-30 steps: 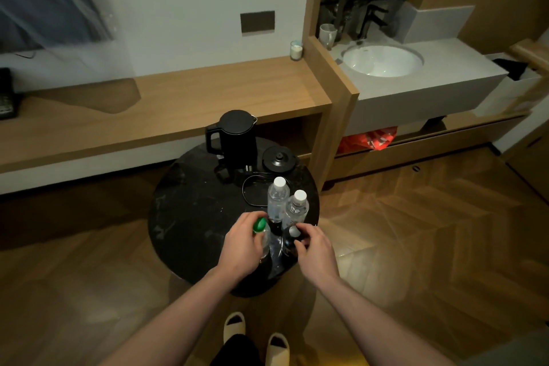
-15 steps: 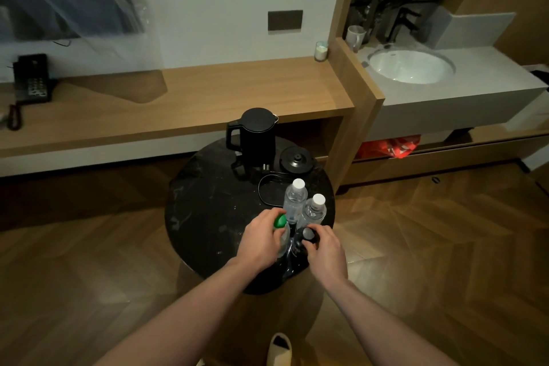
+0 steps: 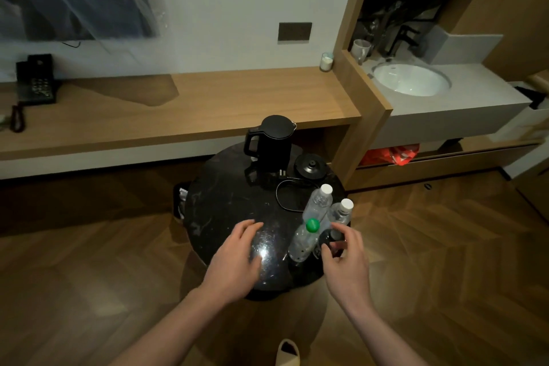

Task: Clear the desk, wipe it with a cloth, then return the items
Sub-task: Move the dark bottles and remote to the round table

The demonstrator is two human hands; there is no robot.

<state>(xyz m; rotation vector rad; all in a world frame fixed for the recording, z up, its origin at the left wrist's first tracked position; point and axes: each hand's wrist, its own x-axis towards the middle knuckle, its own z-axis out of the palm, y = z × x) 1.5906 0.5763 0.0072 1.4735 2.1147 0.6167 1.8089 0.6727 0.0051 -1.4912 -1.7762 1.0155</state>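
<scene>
On the round black table [image 3: 225,208] stand a black kettle [image 3: 274,140], its round base [image 3: 311,166] with a cord, two clear bottles with white caps [image 3: 319,202] [image 3: 340,212], a green-capped bottle [image 3: 304,239] and a dark-capped bottle [image 3: 331,239]. My left hand [image 3: 237,258] hovers open over the table's near side, left of the bottles, holding nothing. My right hand [image 3: 347,261] is beside the dark-capped bottle with fingers spread, off the cap. The long wooden desk [image 3: 208,104] lies behind the table.
A black telephone [image 3: 35,80] sits at the desk's left end and a small glass [image 3: 326,62] at its right end. A wooden partition [image 3: 365,104] separates the desk from a white sink counter [image 3: 411,80] with a cup [image 3: 361,49]. Wooden floor surrounds the table.
My left hand let go of the green-capped bottle and moved left over the table. My right hand came off the dark-capped bottle and opened. The view shifted left.
</scene>
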